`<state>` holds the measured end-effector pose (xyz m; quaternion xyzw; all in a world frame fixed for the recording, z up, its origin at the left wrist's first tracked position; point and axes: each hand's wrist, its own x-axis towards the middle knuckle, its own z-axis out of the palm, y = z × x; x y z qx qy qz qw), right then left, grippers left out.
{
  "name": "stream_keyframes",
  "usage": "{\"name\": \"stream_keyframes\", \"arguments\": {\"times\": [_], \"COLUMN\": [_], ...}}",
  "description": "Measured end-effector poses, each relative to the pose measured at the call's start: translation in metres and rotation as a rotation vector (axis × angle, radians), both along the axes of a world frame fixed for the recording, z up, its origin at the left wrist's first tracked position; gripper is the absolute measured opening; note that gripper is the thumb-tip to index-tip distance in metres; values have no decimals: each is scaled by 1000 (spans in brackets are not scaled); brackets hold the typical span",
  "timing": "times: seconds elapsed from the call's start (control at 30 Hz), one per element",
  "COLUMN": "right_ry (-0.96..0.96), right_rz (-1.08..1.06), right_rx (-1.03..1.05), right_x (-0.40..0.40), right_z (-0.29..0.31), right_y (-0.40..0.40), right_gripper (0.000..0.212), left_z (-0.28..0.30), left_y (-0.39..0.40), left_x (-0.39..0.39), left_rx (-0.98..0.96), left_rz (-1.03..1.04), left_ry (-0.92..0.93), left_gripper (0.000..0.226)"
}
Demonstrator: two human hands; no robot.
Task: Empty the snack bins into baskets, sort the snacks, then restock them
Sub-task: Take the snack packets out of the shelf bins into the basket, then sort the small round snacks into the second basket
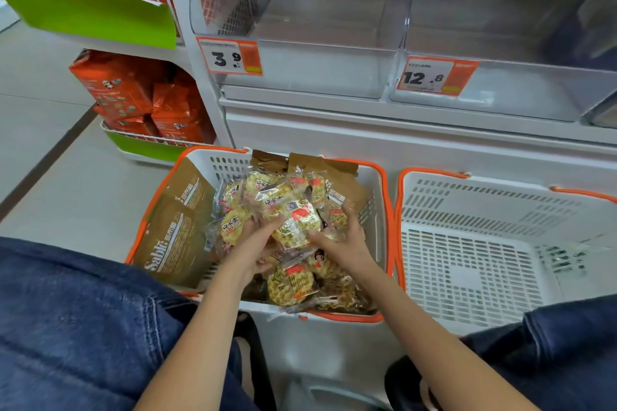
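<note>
A white basket with an orange rim point(157, 197) stands on the floor, full of clear-wrapped round rice crackers point(289, 284) and brown Sable packets point(170, 240). My left hand point(258, 240) and my right hand point(347, 240) both reach into it and together clasp a bunch of cracker packs point(293, 213) from either side. To the right stands a second white basket point(474, 270) with nothing in it. Above, two clear snack bins, one tagged 3.9 point(300, 70) and one tagged 12.8 point(521, 93), hold nothing.
Orange snack bags point(133, 93) fill a green-fronted side rack point(147, 147) at the left. The white shelf base point(400, 140) runs behind the baskets. My knees in blue jeans point(66, 310) flank the baskets. Pale floor tiles lie at the left.
</note>
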<state>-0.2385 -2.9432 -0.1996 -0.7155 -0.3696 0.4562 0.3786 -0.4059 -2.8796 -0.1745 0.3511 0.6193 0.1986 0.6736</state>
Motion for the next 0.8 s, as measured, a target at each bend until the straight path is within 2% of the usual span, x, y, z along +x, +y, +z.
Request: {"name": "stream_keyframes", "arguments": {"times": [0.13, 0.23, 0.33, 0.37, 0.43, 0.47, 0.6, 0.7, 0.8], "right_ry": [23, 58, 116, 149, 218, 246, 278, 275, 235], "right_rz": [11, 50, 67, 56, 5, -17, -63, -64, -109], "right_rx": [35, 47, 42, 73, 145, 165, 229, 238, 258], "right_x": [-3, 0, 5, 8, 14, 18, 39, 56, 75], "right_z": [6, 7, 10, 14, 26, 34, 57, 73, 83], "right_y": [-2, -5, -11, -15, -23, -27, -34, -36, -42], "right_gripper": [95, 94, 95, 86, 46, 37, 42, 65, 62], "left_z": [10, 18, 27, 29, 35, 41, 61, 72, 88], "left_y": [-1, 1, 2, 1, -2, -5, -9, -6, -9], "left_x": [13, 22, 35, 41, 54, 61, 88, 104, 125], "left_rx": [173, 331, 429, 463, 516, 549, 644, 636, 641], "left_rz": [-35, -95, -146, -161, -203, -216, -241, -235, -253], "left_ry": [52, 111, 195, 226, 269, 285, 324, 268, 181], "left_gripper": [106, 87, 78, 76, 77, 78, 75, 80, 81]}}
